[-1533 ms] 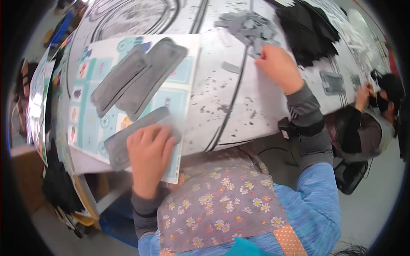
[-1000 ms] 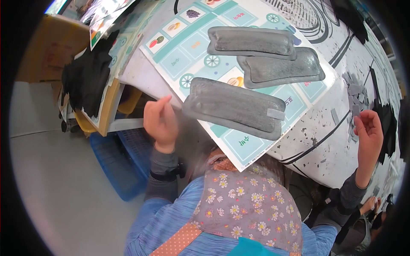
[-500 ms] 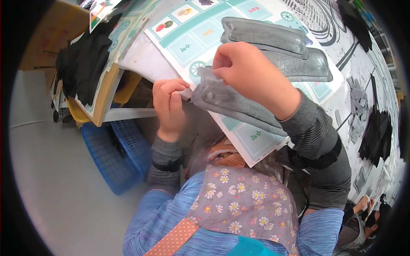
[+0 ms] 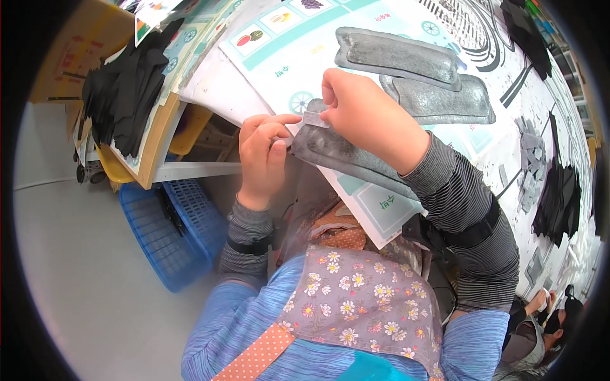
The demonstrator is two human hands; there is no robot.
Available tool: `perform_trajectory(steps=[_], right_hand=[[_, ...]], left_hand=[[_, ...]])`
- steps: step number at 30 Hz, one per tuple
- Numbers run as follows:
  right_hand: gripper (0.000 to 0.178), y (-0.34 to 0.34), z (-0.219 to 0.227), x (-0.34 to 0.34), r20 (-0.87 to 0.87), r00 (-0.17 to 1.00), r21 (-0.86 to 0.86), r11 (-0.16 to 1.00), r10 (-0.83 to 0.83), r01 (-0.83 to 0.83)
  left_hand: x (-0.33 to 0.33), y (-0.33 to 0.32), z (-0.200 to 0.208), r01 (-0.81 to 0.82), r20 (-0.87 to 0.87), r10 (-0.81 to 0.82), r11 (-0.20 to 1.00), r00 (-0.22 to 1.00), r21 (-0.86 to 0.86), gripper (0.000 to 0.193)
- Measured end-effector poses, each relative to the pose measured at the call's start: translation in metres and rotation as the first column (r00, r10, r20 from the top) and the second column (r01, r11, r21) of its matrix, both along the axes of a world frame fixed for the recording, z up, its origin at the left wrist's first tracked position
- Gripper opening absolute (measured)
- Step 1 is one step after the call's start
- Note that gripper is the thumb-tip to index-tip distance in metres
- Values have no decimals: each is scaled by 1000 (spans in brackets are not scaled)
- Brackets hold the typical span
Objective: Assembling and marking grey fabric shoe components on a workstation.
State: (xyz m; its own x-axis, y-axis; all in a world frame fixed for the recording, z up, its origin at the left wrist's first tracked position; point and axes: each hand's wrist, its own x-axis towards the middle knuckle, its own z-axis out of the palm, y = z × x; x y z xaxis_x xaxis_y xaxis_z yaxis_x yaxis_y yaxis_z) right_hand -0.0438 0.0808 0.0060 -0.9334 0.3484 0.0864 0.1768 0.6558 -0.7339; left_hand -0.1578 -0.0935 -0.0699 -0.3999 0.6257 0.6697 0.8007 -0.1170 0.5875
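The right hand [image 4: 372, 120] reaches across the body, its thumb and index finger pinching a short grey strip [image 4: 316, 119] by one end. The strip lies over the left end of the nearest grey padded panel [image 4: 352, 162], close to its upper corner. A fingertip pinch suits so small and thin a piece, probably letting it be turned and lined up without hiding it.

The left hand [image 4: 264, 155] is beside the same corner, fingers bent and the index fingertip up against the strip's free end, seemingly to steady it. Something small and pale shows at those fingertips; I cannot tell whether they grip it or it is merely the edge beneath.

The panel lies flat and slanting along the near edge of the fruit-picture sheet [image 4: 267, 73], within easy reach of both hands. The sheet likely serves as a clean, smooth cover for the white table [image 4: 222, 89]. Farther in, an upper grey panel [image 4: 397, 57] overlaps a lower grey panel [image 4: 445, 101], perhaps to leave working room in front.

A heap of grey strips [image 4: 532, 162] sits toward the right, conveniently on the right hand's side, with a bundle of black cloth [image 4: 559, 203] next to it. A blue plastic basket [image 4: 171, 235] stands on the floor below left.
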Motion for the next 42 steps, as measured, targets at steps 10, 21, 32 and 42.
perform_trajectory(steps=[10, 21, 32, 42], right_hand=[[20, 1, -7, -2, 7, 1000, 30, 999, -20, 20], [16, -4, -8, -3, 27, 1000, 101, 995, 1, -4], [24, -14, 12, 15, -6, 1000, 283, 959, -19, 19], [15, 20, 73, 146, 274, 895, 131, 935, -353, 329]], left_hand=[[-1, 2, 1, 35, -11, -36, 996, 999, -77, 28], [1, 2, 12, 44, 64, -33, 981, 997, -189, 17], [13, 13, 29, -74, -193, 1, 925, 981, -372, 24], [19, 3, 40, -50, -267, -109, 850, 957, -525, 40]])
